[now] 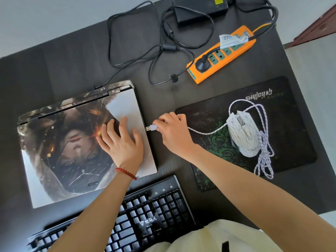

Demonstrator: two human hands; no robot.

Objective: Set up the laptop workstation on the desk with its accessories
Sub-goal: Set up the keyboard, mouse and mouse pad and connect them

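At the centre of the frame, on a dark surface point(69, 57), a closed laptop point(54, 151) lies flat, its lid covered with a printed illustration. The left hand point(121, 140) rests on the right part of the lid with fingers spread and straight, pressing down and holding nothing; a red bead bracelet point(126, 173) circles its wrist. Just right of the laptop, the right hand point(173, 132) makes a closed grip, pinching a white USB plug point(151, 127) whose metal tip points at the laptop's right edge, very near it; whether it touches cannot be told.

The plug's braided white cable point(207, 132) runs right to a white mouse point(244, 134) sitting on a black and green mouse pad point(291, 124) at the right of the frame. Loops of spare cable lie around and beside the mouse.

In the upper part of the frame, an orange power strip point(209, 70) lies at a slant, holding one black plug point(201, 65) in its nearest socket; a label is taped near its far end. Above it sits a black power brick point(198, 10), and its black cord point(131, 57) loops across the surface to the laptop's back edge.

At the bottom of the frame, a black keyboard point(154, 215) with black and pale keys lies at a slant, partly hidden by both forearms.
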